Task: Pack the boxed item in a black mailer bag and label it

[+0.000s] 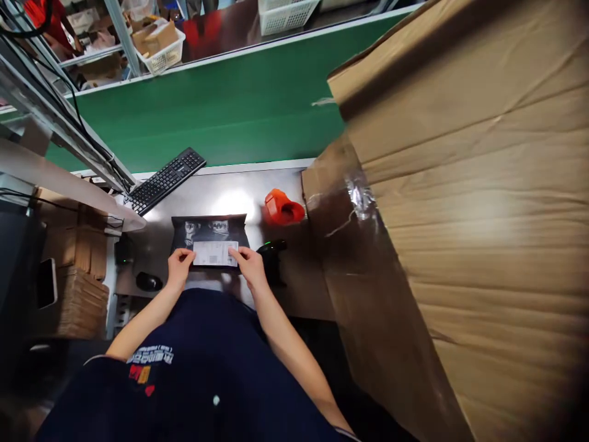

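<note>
A white printed label (211,253) lies over a dark plastic mailing bag (208,228) on the metal table. My left hand (180,265) pinches the label's left edge between thumb and fingers. At the opposite edge, my right hand (250,265) grips the label the same way, its thumb on top. The label covers the near part of the bag, whose far part shows pale printed marks. Just right of my right hand stands a black barcode scanner (272,250) with a small green light. An orange tape dispenser or similar hollow plastic piece (281,207) sits farther back.
A black keyboard (166,179) rests at the table's back left, and a mouse (149,282) near my left hand. A large cardboard box (460,215) fills the right side. Behind the table runs a green conveyor belt (207,120). Flat cardboard (85,301) is stacked at left.
</note>
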`<state>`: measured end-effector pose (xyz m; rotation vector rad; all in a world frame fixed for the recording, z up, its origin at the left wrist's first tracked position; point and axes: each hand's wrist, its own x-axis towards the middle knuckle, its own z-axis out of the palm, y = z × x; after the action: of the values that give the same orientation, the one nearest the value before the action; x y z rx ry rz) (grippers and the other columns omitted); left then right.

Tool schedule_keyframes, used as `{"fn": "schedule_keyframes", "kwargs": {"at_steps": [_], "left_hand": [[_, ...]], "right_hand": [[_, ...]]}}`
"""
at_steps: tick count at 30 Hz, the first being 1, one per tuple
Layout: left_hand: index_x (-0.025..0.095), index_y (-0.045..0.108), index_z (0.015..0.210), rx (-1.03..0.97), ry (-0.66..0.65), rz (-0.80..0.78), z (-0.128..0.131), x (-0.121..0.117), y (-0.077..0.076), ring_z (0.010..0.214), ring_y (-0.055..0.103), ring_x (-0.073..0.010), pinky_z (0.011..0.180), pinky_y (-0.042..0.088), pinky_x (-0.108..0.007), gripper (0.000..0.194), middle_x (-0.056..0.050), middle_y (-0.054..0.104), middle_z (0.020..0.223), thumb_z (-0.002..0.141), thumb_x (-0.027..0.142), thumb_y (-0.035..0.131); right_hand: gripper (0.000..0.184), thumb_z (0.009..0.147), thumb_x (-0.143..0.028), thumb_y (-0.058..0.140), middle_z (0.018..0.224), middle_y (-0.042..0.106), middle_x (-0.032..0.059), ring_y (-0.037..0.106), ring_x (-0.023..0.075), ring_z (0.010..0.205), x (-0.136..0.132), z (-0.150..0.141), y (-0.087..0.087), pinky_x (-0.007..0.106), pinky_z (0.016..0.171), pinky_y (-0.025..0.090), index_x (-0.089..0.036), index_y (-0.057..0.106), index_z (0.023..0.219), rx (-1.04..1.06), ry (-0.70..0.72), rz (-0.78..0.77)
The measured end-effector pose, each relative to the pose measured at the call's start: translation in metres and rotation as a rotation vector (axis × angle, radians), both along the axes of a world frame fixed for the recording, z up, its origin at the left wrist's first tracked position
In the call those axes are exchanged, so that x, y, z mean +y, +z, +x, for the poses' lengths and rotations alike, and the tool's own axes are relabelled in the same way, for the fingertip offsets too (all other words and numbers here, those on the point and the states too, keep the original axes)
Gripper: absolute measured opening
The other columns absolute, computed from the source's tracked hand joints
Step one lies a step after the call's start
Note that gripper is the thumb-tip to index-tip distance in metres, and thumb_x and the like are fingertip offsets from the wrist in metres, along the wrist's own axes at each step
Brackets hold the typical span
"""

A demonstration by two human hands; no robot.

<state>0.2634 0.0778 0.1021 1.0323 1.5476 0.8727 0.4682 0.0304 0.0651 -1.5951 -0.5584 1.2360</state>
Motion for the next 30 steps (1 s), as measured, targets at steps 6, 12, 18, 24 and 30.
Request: {"fn": "schedule_keyframes", "kwargs": {"at_steps": [6, 12, 18, 24, 30], "left_hand": [[0.011, 0.068, 0.086, 0.679, -0.229, 0.169, 0.009, 0.04, -0.05, 0.103, 0.06, -0.0249, 0.098, 0.045, -0.038, 0.009, -0.012, 0.063, 0.105, 0.091, 0.018, 0.071], [0.008, 0.072, 0.119, 1.005, -0.357, 0.238, 0.001, 0.039, -0.059, 0.126, 0.057, -0.0324, 0.109, 0.043, -0.045, 0.03, -0.018, 0.063, 0.132, 0.098, 0.028, 0.066], [0.014, 0.039, 0.168, 1.087, -1.008, 0.505, 0.013, 0.035, -0.077, 0.164, 0.017, -0.0255, 0.135, 0.006, -0.048, 0.059, -0.003, 0.02, 0.174, 0.112, 0.031, 0.029], [0.018, 0.028, 0.172, 1.307, -0.789, 0.27, -0.008, 0.039, -0.065, 0.165, 0.009, -0.0299, 0.133, 0.008, -0.06, 0.065, -0.003, 0.008, 0.175, 0.113, 0.042, 0.035], [-0.002, 0.043, 0.161, 1.024, -0.483, 0.095, -0.076, 0.07, -0.034, 0.16, 0.03, -0.0329, 0.132, 0.023, -0.044, 0.064, -0.021, 0.031, 0.17, 0.105, 0.024, 0.055]], "right_hand": [[0.03, 0.1, -0.036, 0.06, 0.115, 0.066, 0.0146, 0.058, 0.0299, 0.112, 0.048, -0.003, -0.023, 0.041, 0.097, 0.039, -0.011, 0.076, 0.097, -0.739, 0.296, -0.198], [0.068, 0.098, -0.048, 0.069, 0.142, 0.056, 0.0253, 0.048, 0.0384, 0.132, 0.034, -0.008, -0.048, 0.048, 0.111, 0.036, 0.002, 0.058, 0.144, -1.002, 0.19, -0.203], [0.061, 0.111, -0.028, 0.03, 0.174, 0.017, 0.0074, 0.016, 0.0293, 0.164, 0.031, -0.039, -0.058, 0.055, 0.133, 0.003, -0.008, 0.036, 0.169, -1.128, 0.678, 0.097], [0.068, 0.113, -0.04, 0.033, 0.175, 0.01, 0.0115, 0.012, 0.0366, 0.164, 0.021, -0.036, -0.067, 0.063, 0.13, 0.006, -0.005, 0.028, 0.171, -1.091, 0.574, -0.094], [0.103, 0.099, -0.068, 0.025, 0.171, 0.018, 0.0278, 0.019, 0.037, 0.163, -0.01, -0.012, -0.099, 0.051, 0.133, 0.017, 0.012, 0.028, 0.163, -0.774, 0.108, -0.014]]}}
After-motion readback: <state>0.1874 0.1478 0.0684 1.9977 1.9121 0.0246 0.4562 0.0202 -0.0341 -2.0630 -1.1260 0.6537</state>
